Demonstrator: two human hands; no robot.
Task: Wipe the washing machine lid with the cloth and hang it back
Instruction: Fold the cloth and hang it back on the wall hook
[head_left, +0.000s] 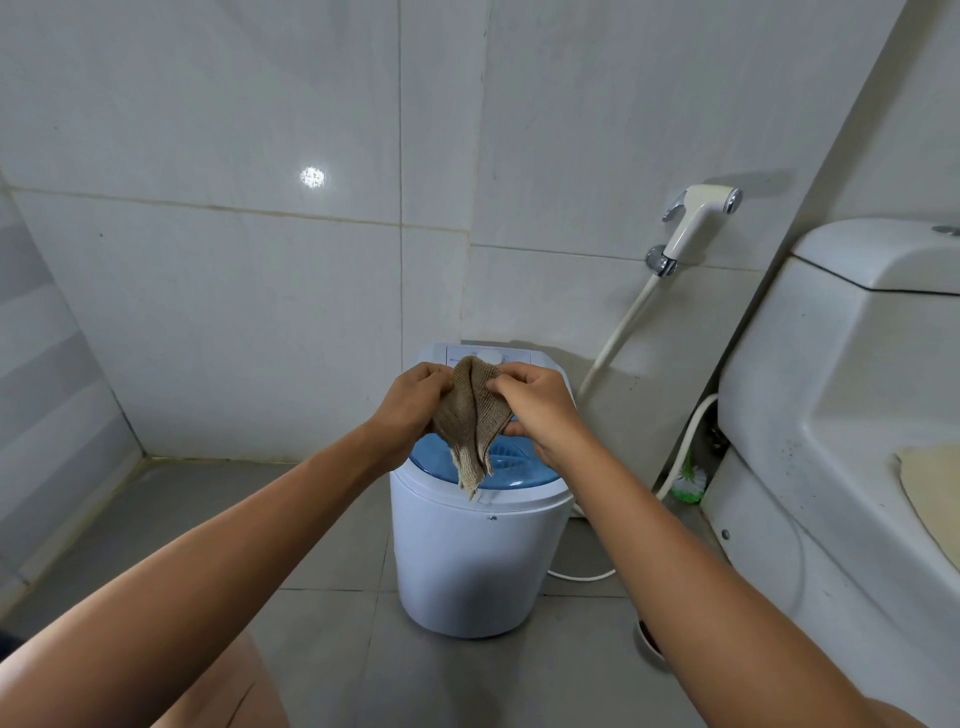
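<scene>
A small white washing machine (470, 561) stands on the grey floor against the tiled wall. Its translucent blue lid (434, 457) is closed and partly hidden behind the cloth. A brown woven cloth (470, 415) hangs folded in the air above the lid. My left hand (413, 397) grips its left edge and my right hand (540, 402) pinches its right edge. The cloth's lower corner dangles in front of the lid's near rim; I cannot tell whether it touches.
A white toilet (841, 415) with its cistern fills the right side. A bidet sprayer (696, 223) hangs on the wall, its hose (618, 327) running down behind the machine. A green-bristled brush (688, 483) sits between toilet and machine. A white cable (582, 576) lies on the floor.
</scene>
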